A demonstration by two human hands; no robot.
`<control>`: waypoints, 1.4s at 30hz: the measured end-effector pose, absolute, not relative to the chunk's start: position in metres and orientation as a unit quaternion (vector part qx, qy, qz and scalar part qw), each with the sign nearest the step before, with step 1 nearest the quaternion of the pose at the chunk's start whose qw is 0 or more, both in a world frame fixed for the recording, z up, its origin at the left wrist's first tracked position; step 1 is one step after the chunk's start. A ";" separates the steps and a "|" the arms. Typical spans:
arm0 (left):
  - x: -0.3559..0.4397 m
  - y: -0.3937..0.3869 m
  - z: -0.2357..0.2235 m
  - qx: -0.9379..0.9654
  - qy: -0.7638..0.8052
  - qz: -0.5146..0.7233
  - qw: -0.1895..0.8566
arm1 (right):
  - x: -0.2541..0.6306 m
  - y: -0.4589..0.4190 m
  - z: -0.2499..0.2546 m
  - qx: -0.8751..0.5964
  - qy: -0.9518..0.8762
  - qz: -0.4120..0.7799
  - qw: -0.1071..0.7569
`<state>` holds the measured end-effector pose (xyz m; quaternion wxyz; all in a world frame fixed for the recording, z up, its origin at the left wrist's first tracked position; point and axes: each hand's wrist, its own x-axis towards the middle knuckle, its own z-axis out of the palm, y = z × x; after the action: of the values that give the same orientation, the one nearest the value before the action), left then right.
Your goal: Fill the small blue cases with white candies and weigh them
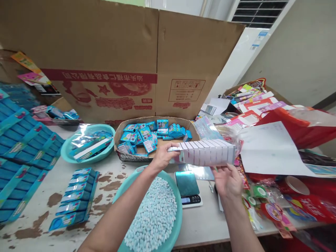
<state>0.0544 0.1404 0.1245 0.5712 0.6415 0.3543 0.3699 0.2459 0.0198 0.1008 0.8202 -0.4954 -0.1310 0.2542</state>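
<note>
A sheet of white labels (207,153) on clear backing, in several strips, is raised above the table. My left hand (165,156) is closed on its left end, fingers above. Under its right end, my right hand (229,180) grips the lower edge with fingertips partly behind it. Below the sheet sits a kitchen scale (187,183) with a shiny plate. A turquoise basin (179,218) full of small pale blue and white candies lies under my left forearm. Behind my left hand, a cut-down carton (195,134) holds several small blue boxes (145,133).
At left, a smaller basin (64,154) holds blue packaging, near a row of blue boxes (75,196) and tall blue stacks (19,140). A large cardboard sheet (118,42) stands behind. Right lie white paper (273,150), red bags (301,124) and tape rolls (259,191).
</note>
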 end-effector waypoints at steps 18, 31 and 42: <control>-0.020 0.179 0.140 0.772 0.405 0.322 0.368 | 0.180 0.141 0.117 -0.484 -0.799 -0.014 0.357; 0.004 0.183 0.113 0.721 0.499 0.330 0.350 | 0.142 0.125 0.076 -0.584 -0.724 -0.162 0.329; 0.020 0.182 0.098 0.726 0.533 0.298 0.318 | 0.147 0.107 0.065 -0.561 -0.707 -0.201 0.382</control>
<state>0.0201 0.1820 0.0976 0.3176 0.7256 0.5328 0.2979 0.1465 0.1073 0.0648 0.3819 -0.5607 -0.7068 -0.2006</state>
